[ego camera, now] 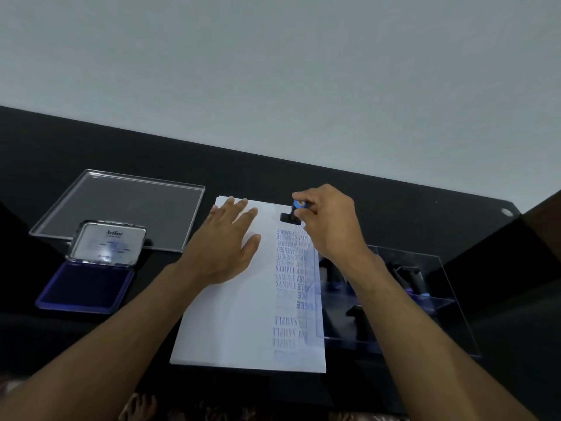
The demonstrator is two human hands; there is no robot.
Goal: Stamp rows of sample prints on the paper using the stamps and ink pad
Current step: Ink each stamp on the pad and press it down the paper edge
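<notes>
The person's right hand [329, 221] is pinching the blue-topped handle of a small black rubber stamp [292, 213], fingers curled round it, and is pressing its base onto the far end of the white sheet of paper [230, 323]. Just on the near side of that grip, two blue columns of prints reading SAMPLE, FRAGILE and AIR are running back toward the person, so the stamp appears to be extending a column at its far end. The left hand [229, 238] is lying flat with straight fingers on the paper beside the grip, likely pinning the sheet so it cannot slide under pressure. Well off to the left of the grip, the open blue ink pad with its silver lid raised [91, 281] is sitting within reach for re-inking. Near the right wrist, a clear plastic box [425, 299] is holding dark spare stamps.
</notes>
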